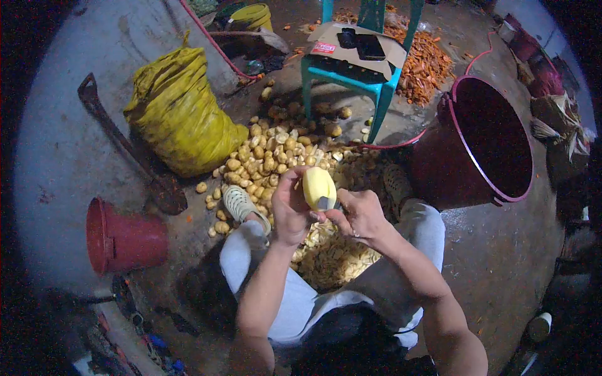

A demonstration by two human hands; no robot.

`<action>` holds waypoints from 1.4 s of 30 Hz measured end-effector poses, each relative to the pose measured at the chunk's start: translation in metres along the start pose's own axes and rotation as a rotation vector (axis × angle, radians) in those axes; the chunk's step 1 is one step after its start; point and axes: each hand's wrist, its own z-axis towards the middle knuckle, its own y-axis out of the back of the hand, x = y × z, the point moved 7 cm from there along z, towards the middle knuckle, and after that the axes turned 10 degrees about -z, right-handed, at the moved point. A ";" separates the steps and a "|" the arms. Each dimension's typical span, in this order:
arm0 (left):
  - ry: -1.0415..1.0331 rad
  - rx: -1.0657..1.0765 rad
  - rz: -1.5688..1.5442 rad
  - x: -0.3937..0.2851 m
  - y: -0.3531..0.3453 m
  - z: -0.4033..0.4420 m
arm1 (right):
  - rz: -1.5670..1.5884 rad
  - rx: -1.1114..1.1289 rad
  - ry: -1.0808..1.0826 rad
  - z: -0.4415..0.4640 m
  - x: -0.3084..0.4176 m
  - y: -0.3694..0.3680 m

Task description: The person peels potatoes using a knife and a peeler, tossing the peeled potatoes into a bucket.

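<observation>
Between my hands is a peeled, pale yellow potato (318, 187). My left hand (291, 210) grips it from the left side, fingers wrapped behind it. In my right hand (364, 214) is a knife (323, 203), whose short blade lies against the lower part of the potato; its handle is hidden in my fingers. Below my hands, between my legs, lies a heap of potato peelings (338, 260). Beyond them, many unpeeled potatoes (266, 156) are piled on the floor.
A yellow sack (182, 119) and a shovel (132, 150) stand left, near a red bucket (125, 238). A large dark red tub (433, 169) is at right. Ahead, a teal chair (348, 78) carries cardboard (392, 53); orange carrot pieces (426, 69) lie behind it.
</observation>
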 end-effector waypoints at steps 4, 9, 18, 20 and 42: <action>-0.054 -0.064 -0.117 -0.002 0.007 0.001 | 0.387 0.054 -0.203 0.006 -0.001 0.004; -0.022 -0.024 -0.153 0.001 0.014 -0.005 | 0.326 0.089 -0.167 0.009 -0.019 -0.001; 0.000 -0.060 -0.022 -0.005 0.032 -0.014 | 0.242 0.025 -0.073 0.017 -0.010 0.000; -0.005 -0.073 -0.017 -0.008 0.035 -0.017 | 0.277 0.062 -0.109 0.018 -0.008 -0.004; -0.035 -0.243 -0.167 -0.083 0.099 -0.042 | -0.075 0.521 -0.701 -0.107 -0.284 -0.260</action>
